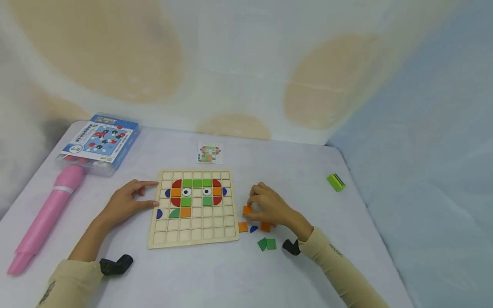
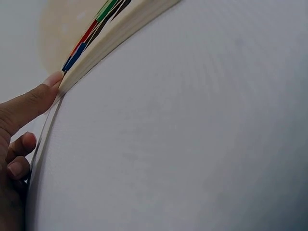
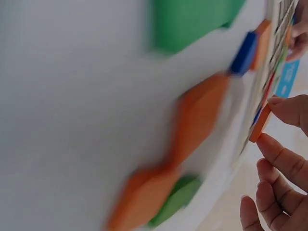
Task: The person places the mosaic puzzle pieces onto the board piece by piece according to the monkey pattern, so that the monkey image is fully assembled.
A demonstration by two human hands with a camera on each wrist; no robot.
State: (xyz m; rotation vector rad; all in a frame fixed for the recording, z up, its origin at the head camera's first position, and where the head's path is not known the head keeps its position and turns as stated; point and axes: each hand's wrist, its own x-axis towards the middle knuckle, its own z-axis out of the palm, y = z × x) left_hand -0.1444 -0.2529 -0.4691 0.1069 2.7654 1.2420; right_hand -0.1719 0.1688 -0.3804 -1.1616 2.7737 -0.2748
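Observation:
A wooden grid board lies on the table with red, green, orange and blue pieces set in its cells, plus two eye pieces. My left hand rests its thumb and index finger, spread apart, against the board's left edge. In the left wrist view the thumb touches the edge by a blue piece. To the right of the board, my right hand pinches an orange square tile between thumb and index finger. Below that hand lie an orange tile, a blue half-round piece and green pieces.
A pattern card lies behind the board. On the left are a boxed molecule model set and a pink tube-shaped object. A small green striped stack sits at the far right. More orange tiles lie partly under the right hand.

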